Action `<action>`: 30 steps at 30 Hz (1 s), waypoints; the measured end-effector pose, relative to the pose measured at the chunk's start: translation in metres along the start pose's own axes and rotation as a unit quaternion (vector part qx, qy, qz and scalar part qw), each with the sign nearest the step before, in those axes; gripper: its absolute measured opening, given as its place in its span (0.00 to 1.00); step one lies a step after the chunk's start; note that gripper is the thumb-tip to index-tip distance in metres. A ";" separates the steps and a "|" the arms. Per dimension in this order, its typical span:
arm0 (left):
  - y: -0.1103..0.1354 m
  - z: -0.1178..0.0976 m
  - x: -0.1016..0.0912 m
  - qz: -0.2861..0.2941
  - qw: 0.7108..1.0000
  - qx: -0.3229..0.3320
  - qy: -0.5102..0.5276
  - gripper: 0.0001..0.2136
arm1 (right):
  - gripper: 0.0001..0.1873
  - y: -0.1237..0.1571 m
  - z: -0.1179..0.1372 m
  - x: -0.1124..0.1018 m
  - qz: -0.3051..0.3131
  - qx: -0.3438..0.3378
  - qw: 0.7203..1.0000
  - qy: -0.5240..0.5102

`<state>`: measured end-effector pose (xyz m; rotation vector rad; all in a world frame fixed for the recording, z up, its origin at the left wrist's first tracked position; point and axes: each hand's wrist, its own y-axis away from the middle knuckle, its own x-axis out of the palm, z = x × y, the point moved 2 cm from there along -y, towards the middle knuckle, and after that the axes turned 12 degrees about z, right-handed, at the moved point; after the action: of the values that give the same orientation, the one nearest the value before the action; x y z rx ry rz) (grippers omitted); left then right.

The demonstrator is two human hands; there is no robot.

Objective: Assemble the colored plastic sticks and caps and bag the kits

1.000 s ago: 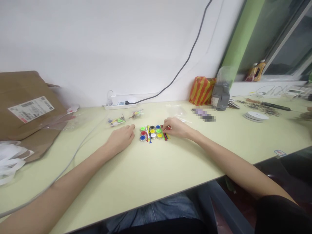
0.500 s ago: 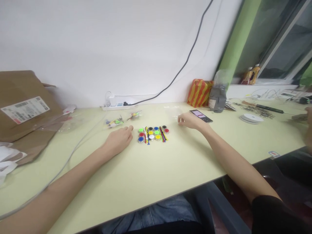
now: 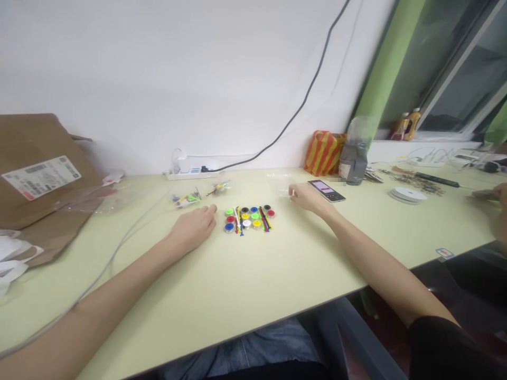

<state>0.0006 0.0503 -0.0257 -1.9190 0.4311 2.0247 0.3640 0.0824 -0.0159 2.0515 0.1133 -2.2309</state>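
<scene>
My left hand [image 3: 195, 227] lies on the table just left of a grouped set of small parts, fingers loosely stretched and holding nothing. Several small round pieces with coloured tops [image 3: 246, 224] stand in short columns, in green, red, blue, black, yellow and white. Between the columns lie thin coloured strips in two bundles, a left bundle [image 3: 238, 220] and a right bundle [image 3: 265, 219]. To the right of the set, my right hand [image 3: 306, 197] rests with its fingers slightly bent and apart, with nothing visible in them. A clear plastic bag [image 3: 279, 183] lies near its fingertips.
Small bags of coloured parts [image 3: 186, 198] lie behind my left hand. A phone [image 3: 327, 190] is beside my right wrist. Brown paper packaging [image 3: 35, 206] and a white cable [image 3: 114, 252] take up the left side. White discs [image 3: 407, 195] and another person's hand [image 3: 502, 198] are at right.
Both my hands and the small parts stay in place. The view shifts very slightly, and the other person's hand at the far right has moved a little.
</scene>
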 end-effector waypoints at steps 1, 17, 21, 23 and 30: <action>0.000 -0.001 -0.001 0.005 1.000 -0.002 -0.004 0.15 | 0.09 0.001 0.004 -0.001 -0.003 -0.005 1.000 -0.002; 0.024 -0.048 -0.023 -0.229 0.957 0.160 0.078 0.17 | 0.05 0.072 0.132 -0.005 -0.127 -0.338 0.878 -0.313; 0.035 -0.068 -0.028 -0.237 0.943 0.225 0.068 0.14 | 0.06 0.084 0.151 0.000 -0.036 -0.399 0.814 -0.422; 0.037 -0.070 -0.029 -0.231 0.941 0.237 0.077 0.10 | 0.09 0.085 0.154 0.002 -0.003 -0.407 0.790 -0.458; 0.036 -0.063 -0.025 -0.208 0.931 0.260 0.151 0.07 | 0.14 0.084 0.151 -0.001 0.092 -0.426 0.729 -0.527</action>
<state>0.0435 -0.0098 -0.0038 -1.7871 0.5164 1.2027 0.2257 -0.0198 -0.0009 0.2156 0.6276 -2.1880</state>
